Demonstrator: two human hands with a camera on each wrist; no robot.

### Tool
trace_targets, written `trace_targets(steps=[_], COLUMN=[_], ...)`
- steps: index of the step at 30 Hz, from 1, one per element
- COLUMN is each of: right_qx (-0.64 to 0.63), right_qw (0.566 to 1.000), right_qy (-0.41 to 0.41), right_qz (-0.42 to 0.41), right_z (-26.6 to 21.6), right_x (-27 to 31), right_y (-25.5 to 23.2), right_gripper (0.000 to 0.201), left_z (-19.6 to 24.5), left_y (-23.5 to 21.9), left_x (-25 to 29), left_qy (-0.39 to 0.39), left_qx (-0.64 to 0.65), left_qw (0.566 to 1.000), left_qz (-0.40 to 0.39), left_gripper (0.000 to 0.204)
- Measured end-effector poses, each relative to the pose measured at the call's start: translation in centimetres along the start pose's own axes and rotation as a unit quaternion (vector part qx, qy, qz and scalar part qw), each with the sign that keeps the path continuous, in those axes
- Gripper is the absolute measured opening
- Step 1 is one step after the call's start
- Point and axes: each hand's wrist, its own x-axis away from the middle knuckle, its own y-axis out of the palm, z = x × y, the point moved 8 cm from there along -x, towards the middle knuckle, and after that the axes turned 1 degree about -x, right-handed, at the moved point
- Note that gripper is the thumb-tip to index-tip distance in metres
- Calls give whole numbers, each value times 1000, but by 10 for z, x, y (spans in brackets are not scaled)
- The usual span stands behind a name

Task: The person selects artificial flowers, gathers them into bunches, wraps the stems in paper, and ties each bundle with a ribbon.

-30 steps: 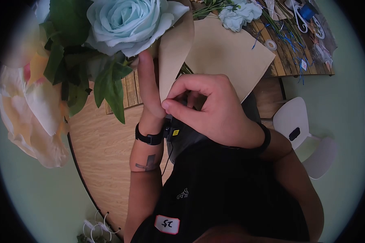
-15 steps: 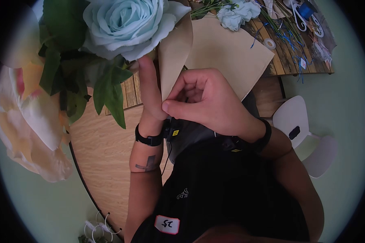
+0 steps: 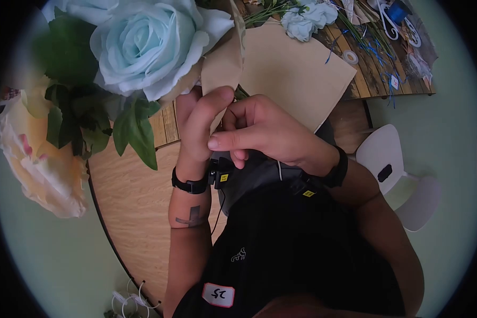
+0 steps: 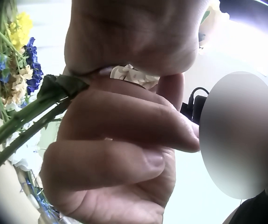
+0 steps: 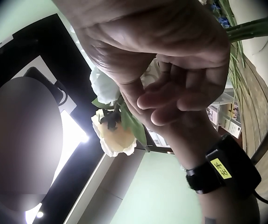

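A bouquet with a large pale-blue artificial rose (image 3: 146, 50), green leaves and a cream-peach flower (image 3: 47, 159) fills the head view's upper left. Brown wrapping paper (image 3: 220, 66) wraps its side. My left hand (image 3: 196, 124) grips the wrapped bouquet low down, its thumb bent over the paper. My right hand (image 3: 270, 135) meets it at the paper's narrow lower end, thumb against the left hand and index finger at the paper edge. Its other fingers are loosely curled in the right wrist view. Green stems (image 4: 26, 119) stick out beside the fingers in the left wrist view.
A flat brown paper sheet (image 3: 294, 74) lies on the wooden table (image 3: 363, 79). Beyond it are blue flowers (image 3: 308, 21), a tape roll (image 3: 350, 57), loose stems and a blue ribbon spool (image 3: 398, 11). A white chair (image 3: 381, 153) stands at the right.
The left thumb, upright before, now bends over the paper. The bouquet has shifted left and down. The right hand's index finger and thumb have spread, and its other fingertips now show below the thumb.
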Motion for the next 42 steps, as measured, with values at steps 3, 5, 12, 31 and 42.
trace_targets(steps=[3, 5, 12, 31, 42], right_qx=[28, 45, 215, 304, 300], right_qw=[1000, 999, 967, 925, 913], right_qy=[-1, -5, -122, -226, -273], right_qz=[5, 8, 65, 39, 42], right_z=[-3, -7, -63, -118, -158], right_x=[1, 2, 18, -4, 6], right_y=[1, 0, -32, -33, -37], right_gripper=[28, 29, 25, 48, 44], left_z=[-19, -24, -19, -3, 5], left_y=[-17, -22, -28, -16, 18], left_x=[4, 7, 14, 13, -8], left_qy=[32, 49, 102, 105, -109], left_qx=[-89, -126, -236, -250, 71], left_qw=[994, 989, 966, 961, 989], left_qz=[-60, -53, -26, -42, -71], left_gripper=[24, 22, 18, 24, 66])
